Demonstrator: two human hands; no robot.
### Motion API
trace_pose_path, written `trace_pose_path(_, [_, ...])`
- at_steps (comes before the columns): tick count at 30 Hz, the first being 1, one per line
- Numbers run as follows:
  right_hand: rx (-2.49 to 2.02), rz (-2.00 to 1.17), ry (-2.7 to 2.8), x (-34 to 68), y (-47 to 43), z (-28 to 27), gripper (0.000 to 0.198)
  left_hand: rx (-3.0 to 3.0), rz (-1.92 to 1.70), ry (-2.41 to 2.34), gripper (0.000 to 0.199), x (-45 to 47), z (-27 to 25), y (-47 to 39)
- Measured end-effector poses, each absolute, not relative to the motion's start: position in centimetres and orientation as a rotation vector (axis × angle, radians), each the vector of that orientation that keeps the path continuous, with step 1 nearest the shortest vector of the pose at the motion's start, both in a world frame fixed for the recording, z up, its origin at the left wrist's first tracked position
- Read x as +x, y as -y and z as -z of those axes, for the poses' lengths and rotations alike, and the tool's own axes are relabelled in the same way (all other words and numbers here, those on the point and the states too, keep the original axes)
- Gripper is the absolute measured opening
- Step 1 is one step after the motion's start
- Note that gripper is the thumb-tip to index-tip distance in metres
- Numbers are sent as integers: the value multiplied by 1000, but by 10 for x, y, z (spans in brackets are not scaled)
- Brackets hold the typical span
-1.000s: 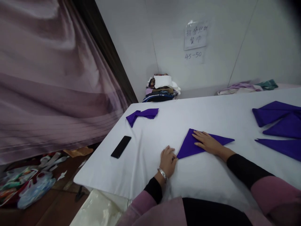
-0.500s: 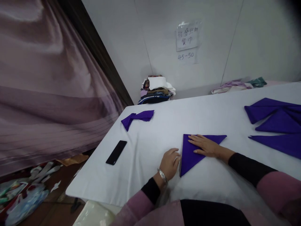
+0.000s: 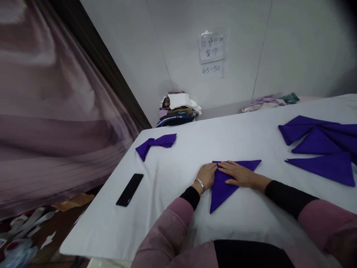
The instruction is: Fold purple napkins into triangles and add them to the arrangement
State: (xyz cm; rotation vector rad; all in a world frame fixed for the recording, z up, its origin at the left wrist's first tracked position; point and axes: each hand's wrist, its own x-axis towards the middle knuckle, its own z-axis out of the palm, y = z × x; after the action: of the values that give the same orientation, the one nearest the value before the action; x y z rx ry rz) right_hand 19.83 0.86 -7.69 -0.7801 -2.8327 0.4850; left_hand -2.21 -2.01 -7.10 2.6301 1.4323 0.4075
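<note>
Smoothing, I judge: my right hand [image 3: 240, 175] spread on purple cloth [image 3: 221, 190]; left hand [image 3: 206, 175], can't tell its grip. Next needs steady pressure.

- right hand [image 3: 239, 175] spread flat on a triangle-folded purple cloth [image 3: 220, 193]
- left hand's [image 3: 206, 175] right at its corner
- black phone [image 3: 129, 190] just chilling on the white table [image 3: 95, 230]

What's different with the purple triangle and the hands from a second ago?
The folded purple triangular cloth turned counterclockwise, its lower-left corner swinging toward the person. The bare left hand left that corner and moved forward to the upper-left one; whether it grips there is unclear. The bare right hand stayed spread on the cloth. The black rectangular phone and twisted purple bow-shaped cloth stayed put.
</note>
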Motion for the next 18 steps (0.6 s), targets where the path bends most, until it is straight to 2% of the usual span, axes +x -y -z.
trace_pose_path(8, [-760,-544,2804,197,-10,79,66,2628,-381,-1335,39,-31,69,6])
trace_pose_path(14, [-685,-548,2782,196,-9,70,68,2730,-260,-1150,50,-45,59,4])
trace_pose_path(18, [-610,-565,2778,198,-7,66,69,2744,-247,-1086,50,-47,54,11])
